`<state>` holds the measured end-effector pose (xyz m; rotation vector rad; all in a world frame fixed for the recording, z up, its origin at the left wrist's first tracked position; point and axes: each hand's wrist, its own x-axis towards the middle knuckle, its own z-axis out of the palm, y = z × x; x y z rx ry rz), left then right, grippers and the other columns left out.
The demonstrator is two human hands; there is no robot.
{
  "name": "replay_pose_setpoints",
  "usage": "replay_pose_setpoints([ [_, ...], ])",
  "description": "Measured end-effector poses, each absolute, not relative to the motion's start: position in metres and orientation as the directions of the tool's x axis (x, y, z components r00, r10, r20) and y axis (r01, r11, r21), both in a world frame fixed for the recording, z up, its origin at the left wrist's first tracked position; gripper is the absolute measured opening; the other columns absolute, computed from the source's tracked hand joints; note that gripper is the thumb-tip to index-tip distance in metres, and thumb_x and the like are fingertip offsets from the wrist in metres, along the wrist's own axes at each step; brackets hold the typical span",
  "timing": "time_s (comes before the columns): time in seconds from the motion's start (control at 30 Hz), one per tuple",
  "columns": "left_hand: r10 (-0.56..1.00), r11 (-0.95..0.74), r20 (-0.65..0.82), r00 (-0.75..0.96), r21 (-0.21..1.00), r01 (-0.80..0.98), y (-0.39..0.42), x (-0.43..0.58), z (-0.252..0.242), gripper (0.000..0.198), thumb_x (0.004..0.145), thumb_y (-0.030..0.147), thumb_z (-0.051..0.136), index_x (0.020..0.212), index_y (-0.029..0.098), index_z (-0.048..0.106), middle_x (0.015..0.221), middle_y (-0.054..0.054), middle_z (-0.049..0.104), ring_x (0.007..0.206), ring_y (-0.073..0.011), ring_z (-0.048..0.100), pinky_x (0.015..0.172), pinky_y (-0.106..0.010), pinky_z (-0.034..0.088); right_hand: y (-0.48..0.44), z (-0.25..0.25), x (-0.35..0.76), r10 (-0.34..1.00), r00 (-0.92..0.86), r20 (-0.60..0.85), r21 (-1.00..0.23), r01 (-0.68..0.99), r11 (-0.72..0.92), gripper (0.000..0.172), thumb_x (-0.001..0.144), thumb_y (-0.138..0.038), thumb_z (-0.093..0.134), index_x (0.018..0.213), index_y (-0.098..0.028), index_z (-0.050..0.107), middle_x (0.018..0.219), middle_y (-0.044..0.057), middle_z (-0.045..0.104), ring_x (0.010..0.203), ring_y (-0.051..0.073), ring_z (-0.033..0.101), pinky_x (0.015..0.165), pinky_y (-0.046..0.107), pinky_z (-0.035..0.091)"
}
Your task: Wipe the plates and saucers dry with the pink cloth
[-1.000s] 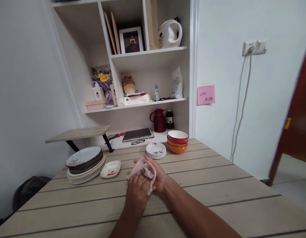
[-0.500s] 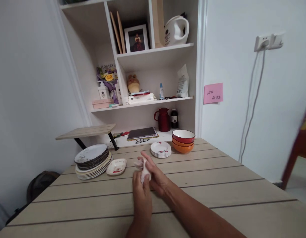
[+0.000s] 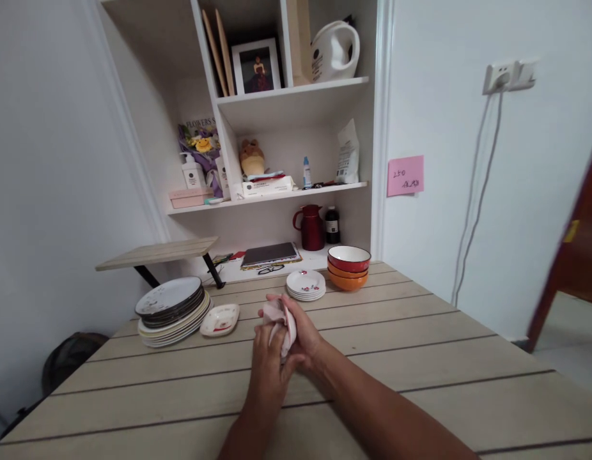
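Observation:
Both hands meet above the middle of the table around a crumpled pale pink cloth (image 3: 275, 311). My left hand (image 3: 268, 363) is closed on its near side, fingers pressed into the folds. From the right, my right hand (image 3: 304, 332) wraps the cloth, its fingers reaching along the far side. A thin curved edge shows by my right fingers; I cannot tell whether it is a fold or a dish inside. To the left lies a square white dish (image 3: 220, 320) with a red pattern. Beyond the hands is a stack of small flowered plates (image 3: 306, 285).
At the left stands a tall stack of plates (image 3: 174, 310), near a small raised wooden shelf (image 3: 156, 252). Red and orange bowls (image 3: 348, 268) are stacked at the back right. Behind the table are glasses (image 3: 271, 269), a laptop (image 3: 270, 254) and a red jug (image 3: 312, 227).
My left hand has shifted its grip, its fingers now spread over the cloth. More of the cloth shows between the hands. The view has turned slightly.

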<state>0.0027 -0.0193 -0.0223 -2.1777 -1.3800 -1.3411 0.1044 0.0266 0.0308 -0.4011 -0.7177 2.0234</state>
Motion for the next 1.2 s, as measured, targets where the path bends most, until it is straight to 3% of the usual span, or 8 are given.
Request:
replay_pose_setpoints([
  [0.2, 0.445, -0.466, 0.841, 0.308, -0.076, 0.882, -0.024, 0.004, -0.010, 0.032, 0.087, 0.042, 0.055, 0.112, 0.024, 0.064, 0.109, -0.012, 0.064, 0.101, -0.0264, 0.059, 0.086, -0.043, 0.046, 0.040, 0.041, 0.119, 0.665, -0.738, -0.119, -0.634, -0.459, -0.622, 0.051, 0.083, -0.061, 0.049, 0.095, -0.013, 0.063, 0.069, 0.007, 0.068, 0.054, 0.018, 0.060, 0.050, 0.025, 0.041],
  [0.3, 0.414, -0.466, 0.853, 0.317, -0.101, 0.879, -0.028, 0.007, -0.005, 0.027, 0.087, 0.040, 0.055, 0.105, 0.022, 0.066, 0.104, -0.011, 0.066, 0.098, -0.0257, 0.060, 0.087, -0.042, 0.045, 0.042, 0.042, 0.123, 0.634, -0.759, -0.148, -0.654, -0.406, -0.638, 0.053, 0.085, -0.060, 0.044, 0.088, -0.012, 0.064, 0.063, 0.006, 0.065, 0.051, 0.017, 0.057, 0.046, 0.023, 0.036],
  [0.4, 0.439, -0.478, 0.880, 0.184, 0.055, 0.877, -0.031, 0.010, -0.006, 0.024, 0.090, 0.037, 0.050, 0.101, 0.022, 0.066, 0.098, -0.009, 0.067, 0.093, -0.0235, 0.061, 0.080, -0.038, 0.048, 0.037, 0.040, 0.119, 0.642, -0.758, -0.117, -0.629, -0.444, -0.639, 0.050, 0.083, -0.063, 0.049, 0.089, -0.015, 0.063, 0.064, 0.002, 0.064, 0.054, 0.016, 0.057, 0.050, 0.023, 0.037],
  [0.6, 0.635, -0.432, 0.736, -0.235, 0.590, 0.682, -0.033, 0.015, -0.009, 0.029, 0.093, 0.037, 0.043, 0.109, 0.020, 0.059, 0.099, -0.008, 0.064, 0.096, -0.0221, 0.061, 0.082, -0.037, 0.050, 0.016, 0.027, 0.100, 0.796, -0.605, 0.032, -0.609, -0.643, -0.464, 0.051, 0.072, -0.052, 0.072, 0.114, -0.025, 0.058, 0.084, -0.002, 0.068, 0.071, 0.015, 0.060, 0.072, 0.027, 0.044],
  [0.7, 0.678, -0.430, 0.665, -0.313, 0.704, 0.566, -0.034, 0.014, -0.007, 0.032, 0.093, 0.040, 0.044, 0.112, 0.020, 0.058, 0.103, -0.008, 0.064, 0.099, -0.0221, 0.061, 0.085, -0.037, 0.050, 0.008, 0.023, 0.097, 0.804, -0.570, 0.168, -0.638, -0.685, -0.351, 0.072, 0.068, -0.035, 0.080, 0.131, -0.034, 0.044, 0.103, -0.002, 0.068, 0.083, 0.015, 0.062, 0.077, 0.027, 0.044],
  [0.8, 0.703, -0.442, 0.646, -0.299, 0.725, 0.528, -0.034, 0.011, -0.007, 0.033, 0.093, 0.041, 0.042, 0.115, 0.020, 0.057, 0.105, -0.009, 0.064, 0.100, -0.0220, 0.061, 0.086, -0.038, 0.050, 0.005, 0.020, 0.096, 0.814, -0.556, 0.167, -0.692, -0.654, -0.305, 0.077, 0.067, -0.032, 0.080, 0.134, -0.033, 0.042, 0.101, -0.001, 0.068, 0.082, 0.016, 0.062, 0.075, 0.026, 0.044],
  [1.0, 0.625, -0.453, 0.775, -0.088, 0.452, 0.768, -0.023, 0.002, -0.021, 0.036, 0.088, 0.041, 0.052, 0.116, 0.019, 0.056, 0.116, -0.013, 0.060, 0.111, -0.0271, 0.056, 0.093, -0.047, 0.047, 0.012, 0.021, 0.089, 0.859, -0.510, 0.040, -0.616, -0.690, -0.380, 0.043, 0.070, -0.050, 0.073, 0.101, -0.022, 0.062, 0.083, 0.000, 0.068, 0.077, 0.015, 0.062, 0.072, 0.024, 0.046],
  [1.2, 0.522, -0.453, 0.837, 0.165, 0.108, 0.885, -0.023, 0.002, -0.022, 0.028, 0.088, 0.034, 0.053, 0.112, 0.022, 0.060, 0.110, -0.011, 0.062, 0.099, -0.0249, 0.058, 0.084, -0.042, 0.049, 0.029, 0.028, 0.101, 0.682, -0.712, -0.165, -0.583, -0.488, -0.650, 0.053, 0.078, -0.068, 0.053, 0.070, -0.016, 0.057, 0.059, 0.002, 0.062, 0.054, 0.013, 0.057, 0.050, 0.022, 0.042],
])
